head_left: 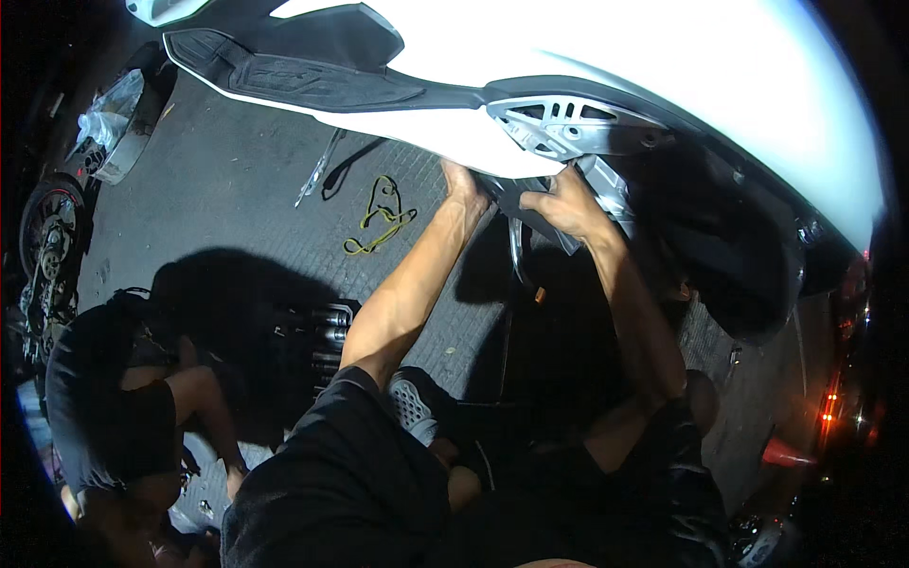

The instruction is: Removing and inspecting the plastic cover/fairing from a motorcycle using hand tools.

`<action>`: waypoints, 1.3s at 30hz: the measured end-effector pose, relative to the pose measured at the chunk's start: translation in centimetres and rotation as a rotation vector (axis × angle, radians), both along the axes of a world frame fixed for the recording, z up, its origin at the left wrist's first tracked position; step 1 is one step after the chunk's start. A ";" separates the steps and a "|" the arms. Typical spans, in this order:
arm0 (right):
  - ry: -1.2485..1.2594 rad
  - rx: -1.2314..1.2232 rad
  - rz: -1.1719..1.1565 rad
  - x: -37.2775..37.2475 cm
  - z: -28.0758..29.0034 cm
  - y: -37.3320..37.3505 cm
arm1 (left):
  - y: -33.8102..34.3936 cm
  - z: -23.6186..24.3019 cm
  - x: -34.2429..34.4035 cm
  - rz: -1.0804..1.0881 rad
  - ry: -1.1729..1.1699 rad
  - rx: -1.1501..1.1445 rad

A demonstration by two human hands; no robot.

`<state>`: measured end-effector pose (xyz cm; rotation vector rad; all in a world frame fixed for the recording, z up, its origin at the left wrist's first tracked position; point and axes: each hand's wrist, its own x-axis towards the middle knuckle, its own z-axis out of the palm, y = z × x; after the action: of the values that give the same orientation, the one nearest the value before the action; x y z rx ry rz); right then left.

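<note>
A white scooter (417,128) with a black footboard (312,80) fills the upper part of the view. Both my arms reach to its lower edge, below the silver footrest bracket (578,118). My left hand (464,185) is up against the underside of the white side panel, its fingers hidden behind the edge. Close by on the right, my right hand (568,204) has its fingers curled at a dark part (516,197) under the panel. What exactly it grips is hidden. A curved metal stand (516,248) hangs down between my forearms.
A yellow-and-black strap (383,218) lies on the paving, near a stand leg (322,166). An open tool case with sockets (331,336) sits left of my left arm. Another person (114,398) crouches at lower left. Further off are a motorcycle (47,246) and a red cone (786,452).
</note>
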<state>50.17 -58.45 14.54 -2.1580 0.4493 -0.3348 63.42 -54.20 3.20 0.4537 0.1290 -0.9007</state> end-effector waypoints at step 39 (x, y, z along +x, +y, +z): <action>-0.137 -0.240 -0.291 -4.0 -0.8 3.1 | -0.7 1.3 -0.4 0.156 -0.102 0.023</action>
<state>46.21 -55.38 13.77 -2.2829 0.6741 -0.7267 62.98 -54.87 4.51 0.5029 0.0806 -0.7223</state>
